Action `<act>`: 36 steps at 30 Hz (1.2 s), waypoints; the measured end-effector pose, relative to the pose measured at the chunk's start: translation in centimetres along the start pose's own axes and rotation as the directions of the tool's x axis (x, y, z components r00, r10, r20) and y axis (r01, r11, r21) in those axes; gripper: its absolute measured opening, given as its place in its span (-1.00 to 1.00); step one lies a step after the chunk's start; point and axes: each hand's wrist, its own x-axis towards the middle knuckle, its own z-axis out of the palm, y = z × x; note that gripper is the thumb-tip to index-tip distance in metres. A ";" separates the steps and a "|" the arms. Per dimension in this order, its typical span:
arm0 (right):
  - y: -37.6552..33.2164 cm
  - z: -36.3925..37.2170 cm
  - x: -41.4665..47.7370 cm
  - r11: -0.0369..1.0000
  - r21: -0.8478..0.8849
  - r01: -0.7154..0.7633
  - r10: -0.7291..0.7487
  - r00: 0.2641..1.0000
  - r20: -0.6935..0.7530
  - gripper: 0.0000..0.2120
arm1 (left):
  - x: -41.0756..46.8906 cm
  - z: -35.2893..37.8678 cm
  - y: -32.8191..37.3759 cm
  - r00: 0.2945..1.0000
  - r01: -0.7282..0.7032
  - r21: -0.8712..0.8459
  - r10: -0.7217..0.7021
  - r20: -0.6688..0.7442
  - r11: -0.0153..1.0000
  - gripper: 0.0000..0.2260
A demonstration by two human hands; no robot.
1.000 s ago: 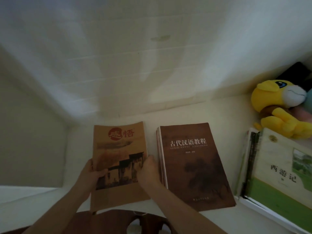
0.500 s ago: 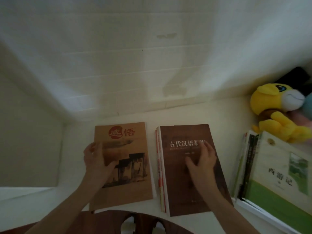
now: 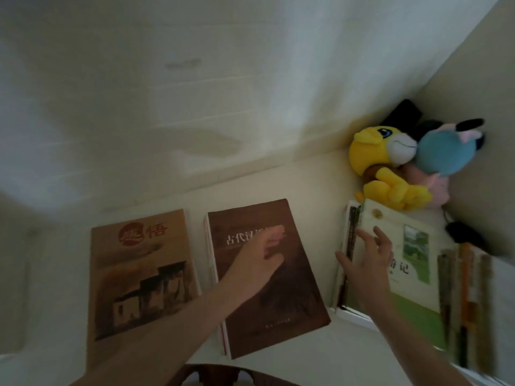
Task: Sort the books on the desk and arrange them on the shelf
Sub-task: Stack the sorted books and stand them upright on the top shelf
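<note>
Both hands over books on desk (image 3: 320,179), nothing gripped.
L hand (image 3: 259,263), fingers loose & blurred, lies across dark brown book (image 3: 278,296) mid-desk; tan book (image 3: 139,274) flat just beside it, toward desk's left edge. R hand (image 3: 367,263), fingers spread, rests on green-white book (image 3: 412,274) topping stack at right edge. Yellow plush (image 3: 381,165) & blue plush (image 3: 443,149) in far right corner.

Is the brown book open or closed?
Closed. The brown book lies flat on the desk, front cover up, no pages showing.
</note>
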 end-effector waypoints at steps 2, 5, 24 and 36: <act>1.1 -1.0 0.4 0.995 -0.050 -0.090 0.089 0.996 -0.021 -0.30 | 0.9 2.1 0.4 0.992 0.073 -0.035 -0.069 0.105 0.997 -0.54; 3.0 -1.7 0.5 0.966 -0.209 -0.156 0.171 0.984 0.055 0.01 | 1.5 4.9 0.5 0.973 0.132 -0.043 -0.121 0.196 0.990 -0.53; -3.6 5.9 0.3 0.934 0.153 -0.324 0.145 0.731 0.666 -0.20 | 0.0 -2.6 -5.8 0.791 0.507 -0.007 -0.469 -0.393 0.862 -0.13; -2.7 7.0 1.0 0.809 0.263 -0.526 0.177 0.644 0.744 -0.29 | 0.9 -4.2 -6.9 0.758 0.554 -0.424 -0.645 -0.100 0.717 -0.26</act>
